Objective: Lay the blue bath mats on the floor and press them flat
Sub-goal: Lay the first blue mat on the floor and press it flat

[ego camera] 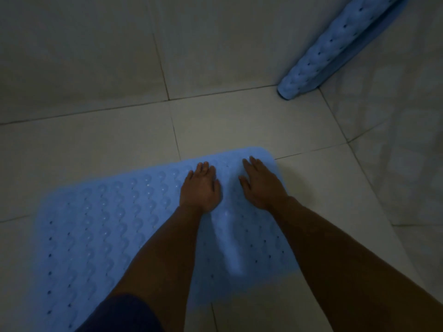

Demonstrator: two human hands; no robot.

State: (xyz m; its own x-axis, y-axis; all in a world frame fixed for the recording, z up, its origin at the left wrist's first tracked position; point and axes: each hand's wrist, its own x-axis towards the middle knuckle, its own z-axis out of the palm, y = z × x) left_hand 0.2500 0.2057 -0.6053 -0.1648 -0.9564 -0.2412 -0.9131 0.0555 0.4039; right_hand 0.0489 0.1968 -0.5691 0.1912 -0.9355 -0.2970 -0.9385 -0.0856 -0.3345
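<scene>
Neither hand grips anything: the left hand (201, 188) and the right hand (260, 184) both lie palm-down with fingers straight, pressing on the flat blue rubber bath mat with rows of bumps and small drain holes (100, 236), which is spread on the pale tiled floor (96, 144). The hands sit near the mat's far edge, toward its corner at about one o'clock, with a raised ridge (230, 238) running between them back toward the person at six o'clock. That ridge looks like the part left to flatten, so the step is probably best done by sweeping both palms outward from the ridge, leaning weight through straight arms and working toward the near edge so trapped air escapes rather than shifting along. A dark sleeve or trouser edge (124, 315) shows at about seven o'clock. Farther off, at one o'clock and well apart from the hands, a second blue bath mat, rolled into a tube (335, 46), leans in the corner where the floor meets the wall, not yet laid.
</scene>
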